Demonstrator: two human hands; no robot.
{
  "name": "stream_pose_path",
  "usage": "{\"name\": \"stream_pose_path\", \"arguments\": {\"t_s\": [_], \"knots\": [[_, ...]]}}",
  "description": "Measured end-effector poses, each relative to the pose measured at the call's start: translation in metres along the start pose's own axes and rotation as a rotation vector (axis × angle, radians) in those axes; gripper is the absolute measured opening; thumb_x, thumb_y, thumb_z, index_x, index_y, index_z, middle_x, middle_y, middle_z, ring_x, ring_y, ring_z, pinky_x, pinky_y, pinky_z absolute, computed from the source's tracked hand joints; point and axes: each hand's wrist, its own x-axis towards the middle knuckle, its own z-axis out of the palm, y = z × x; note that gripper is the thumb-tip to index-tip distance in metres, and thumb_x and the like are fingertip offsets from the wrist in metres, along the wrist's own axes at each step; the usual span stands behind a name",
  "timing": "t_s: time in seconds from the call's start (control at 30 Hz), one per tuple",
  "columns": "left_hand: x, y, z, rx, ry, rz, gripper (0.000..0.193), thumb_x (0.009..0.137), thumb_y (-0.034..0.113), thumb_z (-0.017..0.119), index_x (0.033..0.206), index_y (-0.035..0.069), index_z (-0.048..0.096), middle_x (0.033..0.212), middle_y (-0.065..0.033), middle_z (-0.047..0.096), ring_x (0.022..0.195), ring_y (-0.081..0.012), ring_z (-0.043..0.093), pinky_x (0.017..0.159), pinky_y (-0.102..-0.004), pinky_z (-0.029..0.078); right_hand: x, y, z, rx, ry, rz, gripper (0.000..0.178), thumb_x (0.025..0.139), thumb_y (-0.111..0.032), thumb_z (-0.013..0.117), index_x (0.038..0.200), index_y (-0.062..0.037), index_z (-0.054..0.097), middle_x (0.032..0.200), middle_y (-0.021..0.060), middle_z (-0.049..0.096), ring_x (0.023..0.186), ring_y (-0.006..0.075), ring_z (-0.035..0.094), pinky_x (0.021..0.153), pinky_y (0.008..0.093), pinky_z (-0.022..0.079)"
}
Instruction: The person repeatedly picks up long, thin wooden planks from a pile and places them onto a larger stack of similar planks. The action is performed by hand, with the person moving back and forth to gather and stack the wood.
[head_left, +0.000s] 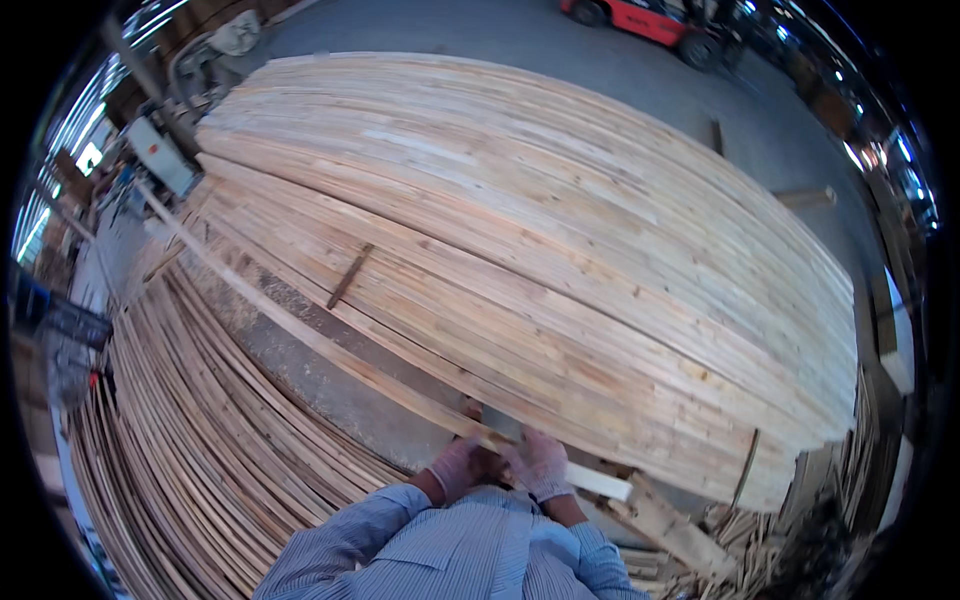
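Note:
A long, pale wooden board [378,380] runs slantwise across my front, from the far left to a squared end just right of my hands. My left hand [456,468], in a thin light glove, is closed at the board's near edge, its fingers partly hidden. Close beside it, my right hand [543,466], gloved the same way, wraps over the board near that end. Beyond the board lies a broad layer of similar boards [500,350], and its near edge runs close to my hands.
Behind is a taller stack of boards [560,200]. Many thin wooden strips [220,420] lie at left. A short dark stick [350,276] rests across the nearer boards. Wood scraps [690,540] crowd the lower right. A red forklift [645,20] stands far back.

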Motion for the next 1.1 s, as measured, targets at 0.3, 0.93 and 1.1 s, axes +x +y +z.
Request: {"name": "stream_pose_path", "arguments": {"t_s": [0.3,0.93,1.1], "knots": [[0.002,0.108,-0.157,-0.131,0.430,0.513,0.039,0.093,0.049,0.066,0.109,0.014,0.061,0.104,-0.0060,0.066,0.098,-0.0258,0.066,0.086,-0.0462,0.057,0.035,0.157,0.050,0.421,0.351,0.054,0.046,0.083,-0.033,0.073,0.117,-0.0025,0.065,0.108,0.0199,0.069,0.101,0.0368,0.065,0.089,0.0447,0.052],[-0.079,0.166,-0.227,-0.502,0.758,0.516,0.052,0.098,0.059,0.049,0.106,0.008,0.052,0.095,-0.0100,0.056,0.086,-0.0298,0.055,0.080,-0.0466,0.047,0.362,0.213,-0.015,-0.884,0.088,0.323,0.032,0.080,-0.022,0.067,0.110,-0.0125,0.065,0.111,0.0092,0.067,0.102,0.0254,0.065,0.084,0.0399,0.045],[-0.084,0.118,-0.218,-0.566,0.740,0.354,0.050,0.101,0.055,0.042,0.084,0.009,0.054,0.076,-0.0073,0.050,0.072,-0.0271,0.048,0.070,-0.0418,0.041,0.370,0.229,-0.015,-0.929,0.000,0.194,0.023,0.083,-0.021,0.063,0.104,-0.0136,0.070,0.103,0.0088,0.071,0.094,0.0256,0.070,0.076,0.0414,0.050]]}}
